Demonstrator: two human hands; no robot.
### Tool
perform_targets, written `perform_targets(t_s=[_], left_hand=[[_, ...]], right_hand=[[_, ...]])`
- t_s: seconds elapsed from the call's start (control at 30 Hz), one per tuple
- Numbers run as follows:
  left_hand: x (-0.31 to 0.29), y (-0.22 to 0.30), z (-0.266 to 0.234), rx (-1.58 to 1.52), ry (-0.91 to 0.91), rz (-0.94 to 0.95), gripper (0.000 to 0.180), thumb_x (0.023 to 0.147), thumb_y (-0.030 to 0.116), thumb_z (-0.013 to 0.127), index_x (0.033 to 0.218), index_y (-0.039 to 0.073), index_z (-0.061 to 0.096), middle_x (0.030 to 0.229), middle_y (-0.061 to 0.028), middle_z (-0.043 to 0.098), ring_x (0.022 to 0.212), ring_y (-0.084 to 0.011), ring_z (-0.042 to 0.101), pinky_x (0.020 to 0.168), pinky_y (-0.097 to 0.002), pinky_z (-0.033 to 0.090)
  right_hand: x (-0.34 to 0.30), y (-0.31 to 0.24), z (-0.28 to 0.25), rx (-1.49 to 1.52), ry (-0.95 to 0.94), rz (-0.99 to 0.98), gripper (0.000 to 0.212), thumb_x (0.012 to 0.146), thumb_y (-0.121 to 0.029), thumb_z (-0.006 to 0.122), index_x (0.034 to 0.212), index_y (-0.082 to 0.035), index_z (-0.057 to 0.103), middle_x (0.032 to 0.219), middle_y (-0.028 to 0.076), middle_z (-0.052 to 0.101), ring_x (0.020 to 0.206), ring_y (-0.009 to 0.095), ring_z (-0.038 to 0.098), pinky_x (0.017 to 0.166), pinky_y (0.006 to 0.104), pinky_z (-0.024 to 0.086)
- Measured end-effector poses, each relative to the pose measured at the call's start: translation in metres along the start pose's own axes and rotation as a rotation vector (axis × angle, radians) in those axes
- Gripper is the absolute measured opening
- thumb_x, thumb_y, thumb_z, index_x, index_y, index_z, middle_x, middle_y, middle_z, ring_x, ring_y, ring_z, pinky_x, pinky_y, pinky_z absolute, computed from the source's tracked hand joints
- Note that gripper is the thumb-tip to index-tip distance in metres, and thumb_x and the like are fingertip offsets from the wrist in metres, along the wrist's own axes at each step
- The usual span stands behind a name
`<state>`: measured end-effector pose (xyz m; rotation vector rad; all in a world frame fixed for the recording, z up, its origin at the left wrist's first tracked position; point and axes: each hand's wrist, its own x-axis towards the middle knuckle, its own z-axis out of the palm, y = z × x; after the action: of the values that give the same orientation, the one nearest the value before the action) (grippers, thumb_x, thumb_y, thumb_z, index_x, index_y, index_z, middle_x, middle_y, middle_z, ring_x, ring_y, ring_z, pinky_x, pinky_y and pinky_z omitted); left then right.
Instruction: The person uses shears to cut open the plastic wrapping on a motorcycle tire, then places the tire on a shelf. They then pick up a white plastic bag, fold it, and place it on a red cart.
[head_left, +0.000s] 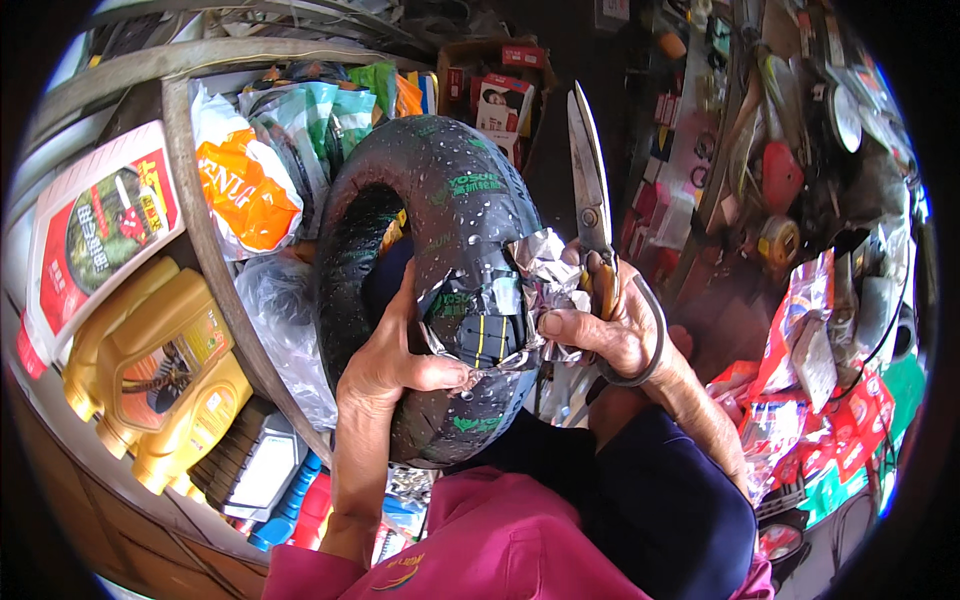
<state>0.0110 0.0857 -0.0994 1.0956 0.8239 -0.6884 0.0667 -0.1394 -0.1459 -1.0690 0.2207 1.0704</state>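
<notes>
A tyre point(455, 215) in black plastic wrapping with green print stands tilted in front of me, its hole toward the left. My left hand point(385, 365) grips its near side, fingers through the hole and thumb pressed on the film. The wrapping is torn there, baring dark tread point(485, 340) with yellow lines. My right hand point(618, 325) holds scissors point(592, 185), blades upward and slightly parted, a dark handle loop lying round the hand. Its thumb rests against the crumpled, silvery torn film point(545, 265) at the tyre's right side. The left fingertips are hidden behind the tyre.
Yellow oil jugs point(180, 360) and a white-and-red jug point(105, 235) stand left, beyond a metal frame bar point(205, 200). Bagged goods point(245, 185) sit behind it. A cardboard box point(455, 60) is at the back. Red packets point(850, 425) and a tape measure point(778, 242) lie right.
</notes>
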Motion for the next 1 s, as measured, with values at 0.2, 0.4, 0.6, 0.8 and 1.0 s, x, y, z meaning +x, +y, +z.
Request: perform_targets(t_s=[0.2,0.4,0.6,0.8,1.0], left_hand=[[-0.023,0.034,0.004,-0.196,0.089,0.043,0.099,0.048,0.016,0.076,0.137,-0.002,0.036,0.105,-0.0115,0.062,0.081,-0.0183,0.064,0.067,-0.0279,0.053],[-0.034,0.07,0.022,-0.249,0.102,0.288,0.097,0.049,0.015,0.075,0.137,0.001,0.037,0.106,-0.0079,0.062,0.083,-0.015,0.063,0.065,-0.0253,0.053],[-0.028,0.081,0.041,-0.386,0.148,0.594,0.098,0.049,0.018,0.079,0.135,-0.004,0.038,0.111,-0.0135,0.062,0.091,-0.0211,0.065,0.078,-0.0314,0.054],[-0.012,0.052,0.039,-0.661,0.088,0.654,0.09,0.056,0.02,0.076,0.135,0.0,0.038,0.113,-0.0123,0.062,0.099,-0.0253,0.064,0.088,-0.035,0.052],[0.026,0.017,0.043,-0.83,-0.053,0.564,0.085,0.066,0.028,0.074,0.137,0.002,0.036,0.115,-0.0099,0.06,0.106,-0.0249,0.06,0.093,-0.035,0.049]], right_hand=[[0.01,-0.053,0.024,-0.003,-0.047,0.022,0.034,0.078,-0.01,0.074,0.098,-0.005,0.048,0.068,0.001,0.055,0.053,0.007,0.052,0.044,0.0231,0.041],[0.025,-0.122,0.042,-0.064,-0.15,-0.136,0.031,0.077,-0.003,0.071,0.095,-0.005,0.046,0.068,0.002,0.055,0.054,0.008,0.051,0.046,0.0229,0.041],[0.037,-0.164,0.053,-0.182,-0.18,-0.411,0.028,0.075,-0.004,0.071,0.089,-0.005,0.047,0.075,0.0,0.051,0.064,0.008,0.052,0.055,0.024,0.041],[0.033,-0.188,0.08,-0.336,-0.121,-0.524,0.027,0.076,-0.003,0.072,0.086,-0.007,0.047,0.068,-0.004,0.046,0.06,0.004,0.043,0.052,0.023,0.033],[0.023,-0.188,0.085,-0.495,0.07,-0.528,0.023,0.08,-0.001,0.065,0.092,-0.005,0.046,0.07,-0.002,0.049,0.062,0.004,0.047,0.053,0.0239,0.04]])
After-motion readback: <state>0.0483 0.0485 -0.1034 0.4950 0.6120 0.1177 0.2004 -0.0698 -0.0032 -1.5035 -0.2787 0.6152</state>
